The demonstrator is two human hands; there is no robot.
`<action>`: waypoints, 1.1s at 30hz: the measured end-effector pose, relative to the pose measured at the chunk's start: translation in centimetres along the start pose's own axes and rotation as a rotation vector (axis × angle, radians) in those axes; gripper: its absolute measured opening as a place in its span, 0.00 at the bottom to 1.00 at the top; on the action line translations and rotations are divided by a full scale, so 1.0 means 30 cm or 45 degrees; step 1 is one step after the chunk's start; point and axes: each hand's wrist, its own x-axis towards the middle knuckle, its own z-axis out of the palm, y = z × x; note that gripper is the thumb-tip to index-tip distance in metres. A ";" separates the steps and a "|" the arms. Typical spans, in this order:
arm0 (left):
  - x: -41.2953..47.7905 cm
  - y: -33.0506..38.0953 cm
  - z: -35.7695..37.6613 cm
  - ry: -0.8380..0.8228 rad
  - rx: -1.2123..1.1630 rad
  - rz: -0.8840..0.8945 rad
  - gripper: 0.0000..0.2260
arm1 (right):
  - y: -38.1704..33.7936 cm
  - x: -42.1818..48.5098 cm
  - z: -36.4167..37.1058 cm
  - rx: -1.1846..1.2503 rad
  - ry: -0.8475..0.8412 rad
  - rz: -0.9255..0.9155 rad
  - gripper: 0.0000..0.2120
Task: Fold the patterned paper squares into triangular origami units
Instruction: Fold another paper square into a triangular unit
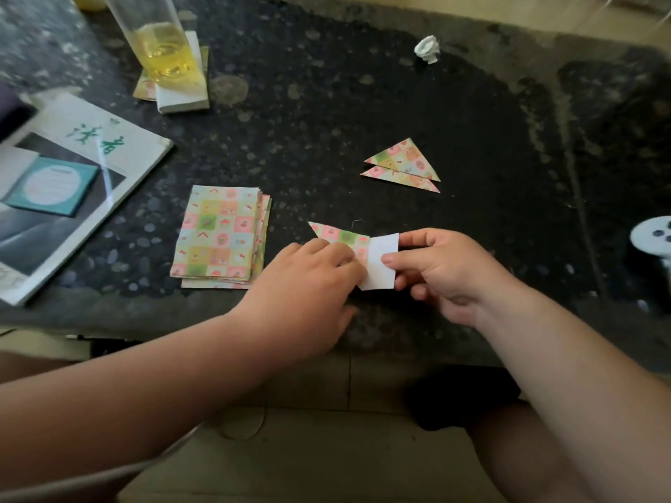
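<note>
While right hand point(447, 274) pinches paper point(382, 263), left hand point(308, 282) seemingly presses; stack point(218, 234) beside, triangles point(407, 162) beyond.

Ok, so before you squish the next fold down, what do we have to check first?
1. The half-folded paper is pinned to the table: ok, the left hand presses on it.
2. The white flap is gripped: ok, the right hand pinches it.
3. The flap's edge lines up with the patterned part: cannot tell, the left hand's fingers hide the join.
4. The stack of squares is out of the way: ok, it lies apart to the left.
5. The finished triangles are safe: ok, they lie farther back.
6. The glass of yellow drink is away from the fold: ok, it stands at the far left.
</note>
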 end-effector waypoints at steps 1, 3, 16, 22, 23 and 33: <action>0.005 -0.013 0.011 0.079 -0.019 0.011 0.15 | -0.001 -0.005 0.008 0.070 -0.026 0.041 0.13; 0.014 -0.033 0.029 0.227 -0.089 0.041 0.07 | -0.001 -0.017 0.021 0.173 -0.062 0.118 0.14; 0.059 -0.076 0.044 0.367 -0.219 0.182 0.10 | 0.081 -0.009 -0.057 -1.093 -0.014 -1.304 0.09; 0.019 -0.086 0.062 0.196 -0.049 0.209 0.15 | 0.109 0.008 -0.049 -1.192 -0.172 -1.241 0.05; 0.006 -0.086 0.059 0.147 -0.027 0.202 0.16 | 0.105 0.007 -0.054 -1.202 -0.216 -1.199 0.05; -0.083 -0.098 0.004 -0.427 0.083 0.172 0.28 | 0.084 -0.017 -0.051 -1.313 -0.299 -1.011 0.19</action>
